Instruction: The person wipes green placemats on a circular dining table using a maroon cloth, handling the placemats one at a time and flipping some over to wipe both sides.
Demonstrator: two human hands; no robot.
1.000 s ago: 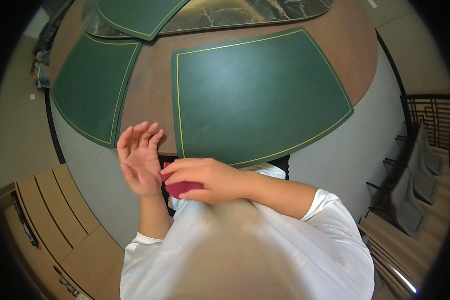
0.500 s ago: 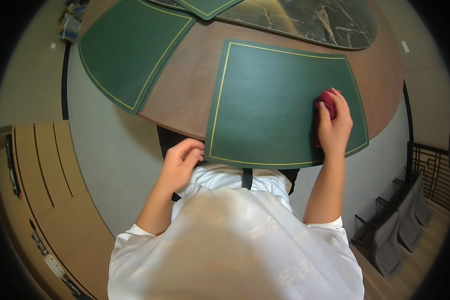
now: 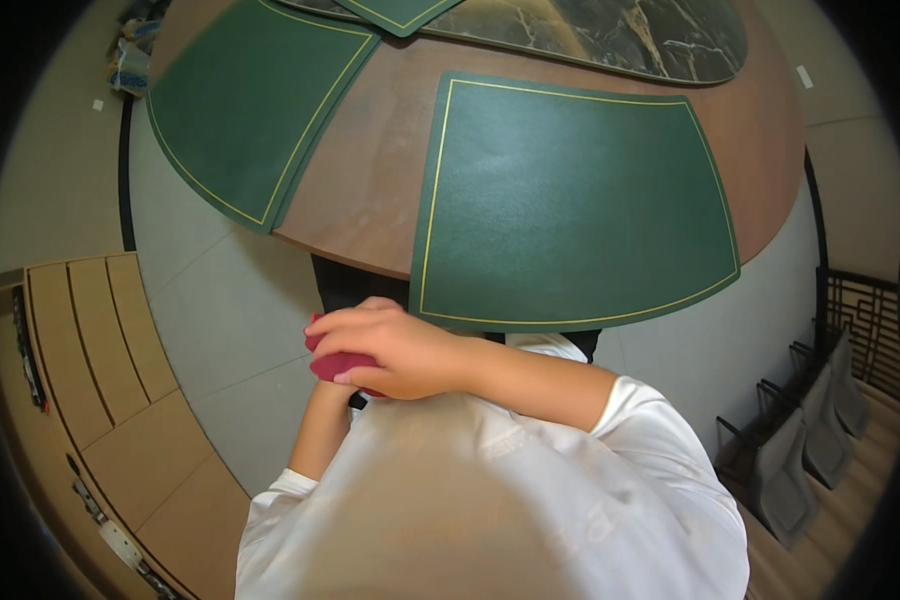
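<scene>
The right hand is curled around a bunched, dark-red fabric cloth, apparently wadded to suit the grasp. The cloth sits beneath its fingers, above the mostly hidden left hand; whose closure cannot be determined. Ahead-right: a green, gold-bordered, leather-look placemat.

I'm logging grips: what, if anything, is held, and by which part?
Right hand holds a red cloth by its bunched body; left hand mostly hidden, cannot tell.

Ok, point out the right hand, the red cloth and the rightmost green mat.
Right hand (image 3: 400,350), head view: back of the hand.
Red cloth (image 3: 341,367), head view: its exposed lower part.
Rightmost green mat (image 3: 575,205), head view: bare middle of its surface.
</scene>
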